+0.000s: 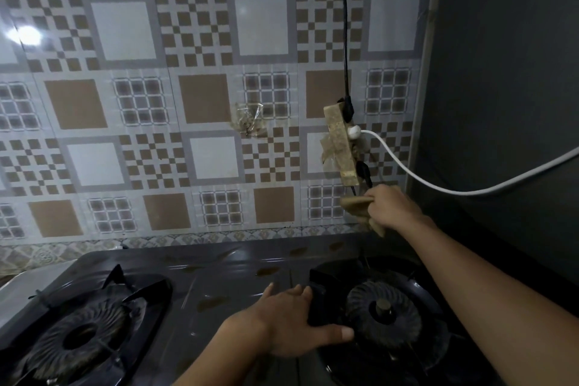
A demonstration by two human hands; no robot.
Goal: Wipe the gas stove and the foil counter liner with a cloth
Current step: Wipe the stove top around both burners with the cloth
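A dark two-burner gas stove [225, 279] fills the lower part of the head view, with brown stains across its top. My left hand [291, 323] lies flat on the stove's middle, its thumb and fingers reaching onto the black pan support of the right burner [383, 313]. My right hand [391, 207] is raised above the stove's back right corner, shut on a crumpled tan cloth [360, 210], close to the tiled wall. A strip of foil counter liner [18, 288] shows at the far left, beside the left burner [84, 323].
A grimy power strip [340, 147] hangs on the patterned tile wall just above my right hand, with a black cable [344, 25] running up and a white cable [438, 185] trailing right. A dark wall [507, 88] closes the right side.
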